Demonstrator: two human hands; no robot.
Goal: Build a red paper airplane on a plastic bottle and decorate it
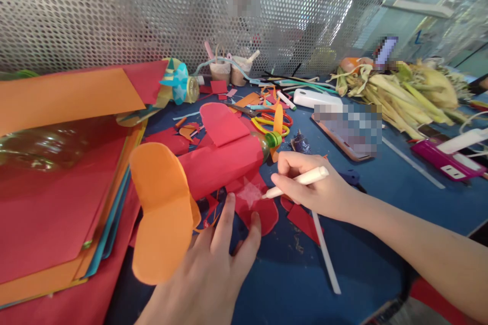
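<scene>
In my right hand point(316, 183) is a white marker point(307, 179), its tip close to the right edge of a pale star point(249, 193). That star is coloured onto a red paper wing point(267, 213). My left hand point(221, 249) lies with fingers spread, two fingertips pressing on or beside the wing's lower edge. Just above is a plastic bottle wrapped in red paper point(221, 162), lying on its side, its green cap point(273, 139) pointing right. An orange paper fin point(162, 213) stands at its left end, and another red wing point(223, 124) sticks up behind.
Coloured paper sheets point(57, 203) are stacked at left. Yellow-handled scissors point(269, 124) and paper scraps lie behind the bottle. A phone point(346, 134), a purple power strip point(446, 157) and corn husks point(404, 91) are at right. A white strip point(326, 254) lies below my right hand.
</scene>
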